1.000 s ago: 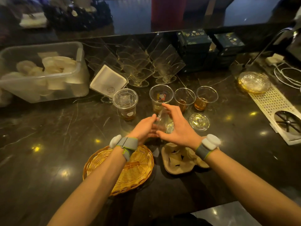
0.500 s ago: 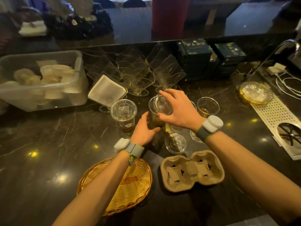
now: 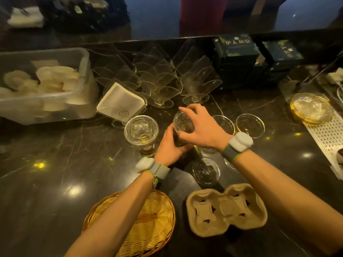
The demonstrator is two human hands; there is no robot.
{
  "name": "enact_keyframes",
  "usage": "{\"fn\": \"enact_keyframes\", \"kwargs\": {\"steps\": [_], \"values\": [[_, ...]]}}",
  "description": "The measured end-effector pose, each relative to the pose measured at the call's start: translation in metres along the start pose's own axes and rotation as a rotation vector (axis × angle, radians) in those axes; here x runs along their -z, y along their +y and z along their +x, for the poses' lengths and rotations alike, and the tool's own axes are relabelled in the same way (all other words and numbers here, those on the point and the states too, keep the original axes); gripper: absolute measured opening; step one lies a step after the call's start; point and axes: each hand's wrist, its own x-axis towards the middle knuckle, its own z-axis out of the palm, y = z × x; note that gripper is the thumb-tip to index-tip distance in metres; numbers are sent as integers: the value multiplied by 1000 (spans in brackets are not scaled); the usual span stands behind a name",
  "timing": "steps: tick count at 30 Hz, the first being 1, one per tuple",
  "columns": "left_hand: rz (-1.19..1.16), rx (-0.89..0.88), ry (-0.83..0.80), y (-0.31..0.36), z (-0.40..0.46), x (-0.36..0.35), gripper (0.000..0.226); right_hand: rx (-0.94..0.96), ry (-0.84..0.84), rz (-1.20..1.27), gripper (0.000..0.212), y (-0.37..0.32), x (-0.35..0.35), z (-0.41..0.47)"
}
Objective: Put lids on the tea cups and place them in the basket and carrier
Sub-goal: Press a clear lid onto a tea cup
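Dark green boxes (image 3: 235, 51) stacked at back of desk: pale Chinese characters printed on the top lid, seen at a slant, too blurred to read with certainty. Second dark box (image 3: 282, 51) to its right: similar pale print, illegible. White napkin packet (image 3: 120, 102): small round stamp near lower edge, lettering unreadable.

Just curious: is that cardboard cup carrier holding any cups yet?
Empty. Both pockets of the cardboard carrier show bare bottoms, and no cup stands in it.
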Motion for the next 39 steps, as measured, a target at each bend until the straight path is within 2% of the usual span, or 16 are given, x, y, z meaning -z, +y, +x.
{"fn": "enact_keyframes", "kwargs": {"steps": [8, 13, 21, 39], "values": [[4, -99, 53, -3, 3, -4, 75, 101, 7, -148, 79, 1, -14, -8], [-2, -94, 121, -7, -4, 1, 74, 117, -6, -173, 71, -5, -25, -6], [-36, -40, 102, -8, -6, 1, 79, 131, -1, -236, 62, -2, -30, -6], [-81, -44, 90, -15, -4, 0, 79, 137, 8, -327, 65, -6, -26, -8]]}}
